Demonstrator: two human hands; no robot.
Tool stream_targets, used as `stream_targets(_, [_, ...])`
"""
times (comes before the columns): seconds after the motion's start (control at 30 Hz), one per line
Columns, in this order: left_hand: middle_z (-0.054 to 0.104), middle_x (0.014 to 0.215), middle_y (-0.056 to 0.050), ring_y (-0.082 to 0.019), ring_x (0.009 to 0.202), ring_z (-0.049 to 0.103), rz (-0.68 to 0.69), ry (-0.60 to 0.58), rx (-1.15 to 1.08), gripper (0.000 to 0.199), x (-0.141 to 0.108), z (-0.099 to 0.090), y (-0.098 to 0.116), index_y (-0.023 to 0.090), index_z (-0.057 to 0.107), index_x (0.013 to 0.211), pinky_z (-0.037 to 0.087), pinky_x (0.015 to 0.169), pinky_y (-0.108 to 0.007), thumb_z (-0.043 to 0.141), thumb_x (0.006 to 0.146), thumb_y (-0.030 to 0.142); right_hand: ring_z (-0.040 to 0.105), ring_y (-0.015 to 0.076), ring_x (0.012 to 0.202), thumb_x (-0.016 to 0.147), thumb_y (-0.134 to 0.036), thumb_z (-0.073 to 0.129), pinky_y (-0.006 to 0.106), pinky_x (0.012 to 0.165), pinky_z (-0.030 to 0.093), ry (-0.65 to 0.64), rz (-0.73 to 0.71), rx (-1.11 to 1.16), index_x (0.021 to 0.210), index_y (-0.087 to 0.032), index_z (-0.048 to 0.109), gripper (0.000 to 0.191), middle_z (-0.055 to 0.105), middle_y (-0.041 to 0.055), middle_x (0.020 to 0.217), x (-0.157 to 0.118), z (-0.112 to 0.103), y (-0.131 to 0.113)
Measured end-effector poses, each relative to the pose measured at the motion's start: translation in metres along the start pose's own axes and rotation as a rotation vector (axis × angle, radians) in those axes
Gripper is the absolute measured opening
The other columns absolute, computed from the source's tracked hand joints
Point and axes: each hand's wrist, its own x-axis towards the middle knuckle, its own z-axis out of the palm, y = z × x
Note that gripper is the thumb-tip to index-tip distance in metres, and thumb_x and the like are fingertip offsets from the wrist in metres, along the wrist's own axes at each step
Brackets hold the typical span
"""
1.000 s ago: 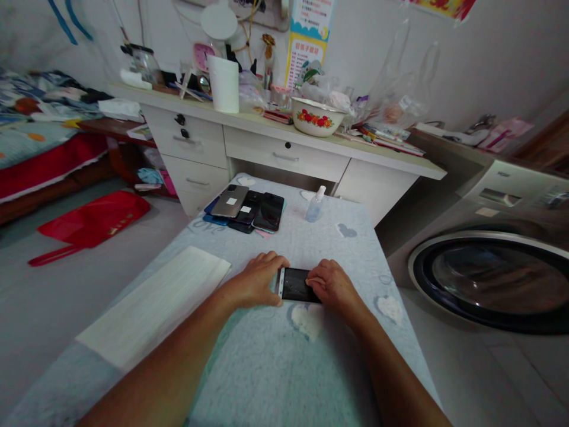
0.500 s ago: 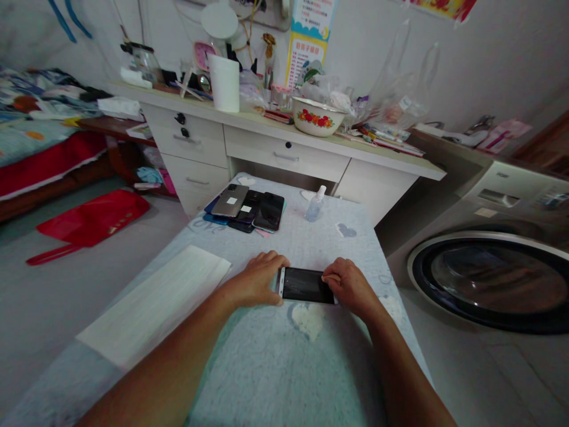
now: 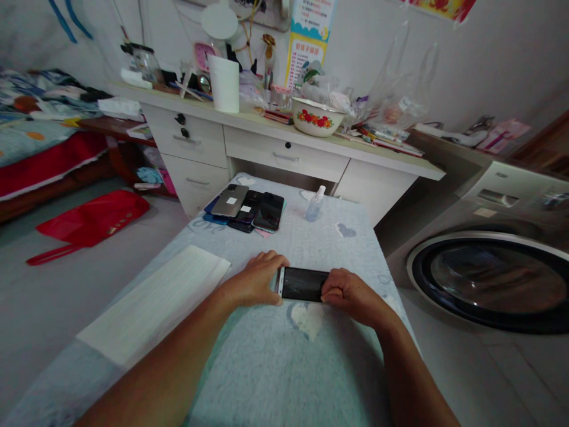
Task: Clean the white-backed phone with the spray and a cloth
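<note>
A smartphone (image 3: pixel 302 284) with a dark screen and a white frame lies face up, sideways, on the cloth-covered table. My left hand (image 3: pixel 258 280) steadies its left end, thumb at the near corner and fingers at the far corner. Over the right part of the screen, my right hand (image 3: pixel 349 293) is closed with its fingers bent down onto the glass. Whatever those fingers may hold is hidden. Beyond the hands sit stacked phones, among them a grey phone (image 3: pixel 230 200) and a black phone (image 3: pixel 269 212). A clear spray bottle (image 3: pixel 313 207) stands upright to their right.
A pale flat board or sheet (image 3: pixel 155 305) lies on the table left of my forearm. Behind the table is a white desk (image 3: pixel 284 151) holding a flowered enamel bowl (image 3: pixel 317 118) and a white cup (image 3: pixel 224 83). A washing machine (image 3: pixel 489 196) stands at right.
My right hand has moved toward the near edge of the phone's screen, its fingers now curled lower. My left hand and the phone stay in place.
</note>
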Motion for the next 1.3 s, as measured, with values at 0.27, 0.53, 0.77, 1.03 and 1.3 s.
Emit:
stream_targets(0.27, [0.051,0.111,-0.003,-0.025,0.108,0.046,0.005,0.005,0.013,0.059,0.001,0.001,-0.001,0.026,0.050,0.113,0.039,0.090,-0.033,0.072,0.058,0.031,0.051,0.0194,0.085,0.084,-0.016,0.057,0.029,0.078,0.037,0.272,0.112,-0.197,0.081,-0.017,0.069,0.012,0.060,0.0056,0.082,0.023,0.015,0.011])
stream_targets(0.53, [0.050,0.113,-0.003,-0.025,0.109,0.046,-0.007,-0.004,0.015,0.059,0.000,0.001,0.000,0.026,0.050,0.112,0.040,0.089,-0.034,0.072,0.058,0.031,0.052,0.0163,0.081,0.079,-0.009,0.058,0.026,0.075,0.038,0.100,-0.004,-0.111,0.076,-0.017,0.068,0.014,0.062,0.0036,0.080,0.015,0.014,-0.010])
stream_targets(0.77, [0.050,0.112,-0.003,-0.026,0.109,0.046,-0.003,0.016,-0.010,0.059,-0.001,0.001,0.001,0.026,0.051,0.111,0.040,0.090,-0.035,0.072,0.057,0.030,0.053,0.0146,0.078,0.079,-0.009,0.056,0.025,0.075,0.038,-0.033,-0.069,-0.065,0.071,-0.018,0.067,0.017,0.062,0.0011,0.076,0.006,0.005,-0.019])
stream_targets(1.03, [0.051,0.111,-0.004,-0.026,0.107,0.047,0.007,0.017,-0.003,0.060,0.000,0.001,0.000,0.025,0.052,0.112,0.041,0.089,-0.035,0.074,0.056,0.029,0.055,0.0170,0.080,0.083,-0.018,0.052,0.026,0.073,0.037,0.161,0.165,-0.265,0.080,-0.016,0.070,0.019,0.063,0.0059,0.081,0.022,-0.005,0.014])
stream_targets(1.3, [0.051,0.112,-0.003,-0.026,0.108,0.046,-0.006,-0.005,0.014,0.062,0.000,-0.002,0.002,0.025,0.051,0.113,0.040,0.091,-0.035,0.075,0.057,0.032,0.055,0.0162,0.079,0.082,-0.017,0.051,0.026,0.072,0.036,0.172,0.201,-0.287,0.078,-0.015,0.070,0.019,0.062,0.0058,0.080,0.032,0.001,0.013])
